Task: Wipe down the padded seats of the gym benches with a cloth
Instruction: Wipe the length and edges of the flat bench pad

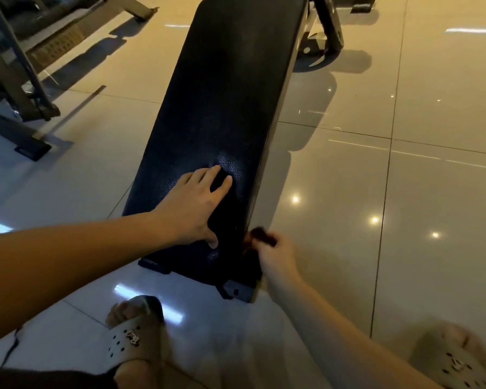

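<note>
Fingers (208, 178) of the left hand (197, 209), well right of a grey metal machine frame (17, 80), lie straight and spread, pressed flat on the long black textured padded bench seat (227, 94) near its close end. That seat's long axis runs from the person's feet away and slightly rightward. At its right edge the right hand (275, 259) curls round a dark bunched cloth (261, 237) (blurred). Glossy cream floor tiles (418, 192) lie open further right.

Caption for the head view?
Left hand flat on the bench pad; right hand grips a dark cloth at its edge.
</note>
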### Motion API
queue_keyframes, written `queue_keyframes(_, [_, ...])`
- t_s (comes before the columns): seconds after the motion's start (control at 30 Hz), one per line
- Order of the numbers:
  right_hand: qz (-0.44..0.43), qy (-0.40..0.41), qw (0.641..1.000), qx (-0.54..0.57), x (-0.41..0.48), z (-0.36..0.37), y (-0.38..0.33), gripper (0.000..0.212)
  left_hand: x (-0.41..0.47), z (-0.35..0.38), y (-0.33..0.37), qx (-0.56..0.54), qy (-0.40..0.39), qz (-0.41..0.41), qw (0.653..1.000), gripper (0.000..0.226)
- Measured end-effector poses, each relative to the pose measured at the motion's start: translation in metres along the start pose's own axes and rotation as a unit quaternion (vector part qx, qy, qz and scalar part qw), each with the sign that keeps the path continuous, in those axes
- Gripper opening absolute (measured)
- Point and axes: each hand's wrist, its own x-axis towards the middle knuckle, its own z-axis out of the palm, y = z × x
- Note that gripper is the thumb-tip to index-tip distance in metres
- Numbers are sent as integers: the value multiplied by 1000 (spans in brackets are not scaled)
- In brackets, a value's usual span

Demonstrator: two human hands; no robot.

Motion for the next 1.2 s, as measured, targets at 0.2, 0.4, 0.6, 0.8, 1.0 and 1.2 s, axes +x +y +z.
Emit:
queue_keyframes(0.2, [-51,19,995,82,18,-5,-38,9,1,-2,2,9,1,-1,1000,140])
queue_keyframes(0.4, [-91,-4,993,-68,17,-7,-22,7,1,-4,3,17,-5,-3,1000,139])
queue_keyframes(0.6, [-76,-53,991,-100,14,-10,-22,7,2,-8,8,18,-9,-8,1000,140])
queue_keyframes(0.8, [-152,34,987,-46,31,-2,-37,16,1,-2,7,7,-11,-7,1000,138])
queue_keyframes(1.0, [-149,-59,967,-196,9,-9,3,8,3,-7,7,8,-16,-8,1000,139])
queue_keyframes(1.2, [-238,46,963,-120,45,-3,-41,17,2,-7,10,-3,-24,-23,999,141])
